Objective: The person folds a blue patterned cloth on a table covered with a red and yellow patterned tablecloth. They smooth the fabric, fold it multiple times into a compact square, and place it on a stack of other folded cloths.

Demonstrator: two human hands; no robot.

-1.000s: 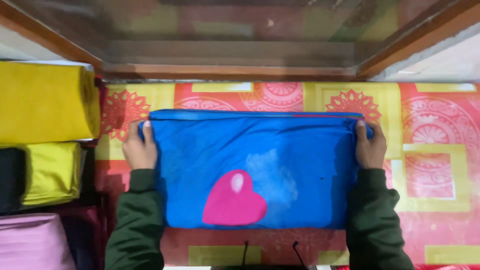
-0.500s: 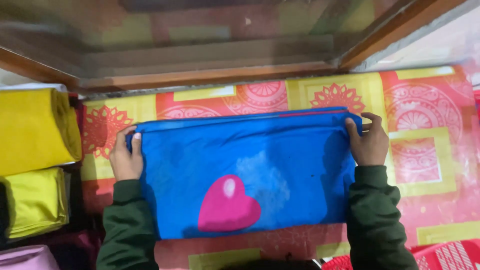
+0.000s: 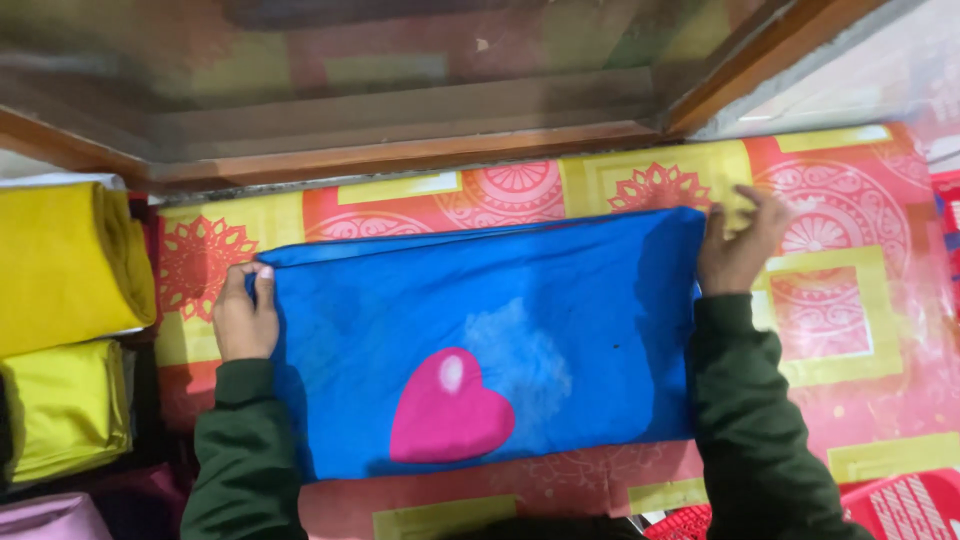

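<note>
On patterned cloth (image 3: 860, 330): blue garment (image 3: 480, 330); left hand (image 3: 245, 320) fingers pinching corner, right hand (image 3: 735, 245) fingers spread at edge, blurred.

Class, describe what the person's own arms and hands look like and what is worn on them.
Both arms wear dark green long sleeves with ribbed cuffs ending at the wrists. The left hand and right hand are bare: no gloves, and no rings or watch show.

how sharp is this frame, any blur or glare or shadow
Head view: mostly sharp on the blue cloth and its pink heart; the right hand is slightly motion-smeared, the left hand crisper; the glass pane above shows hazy reflections; soft shadow edges the cloth near both dark green sleeves.
</note>
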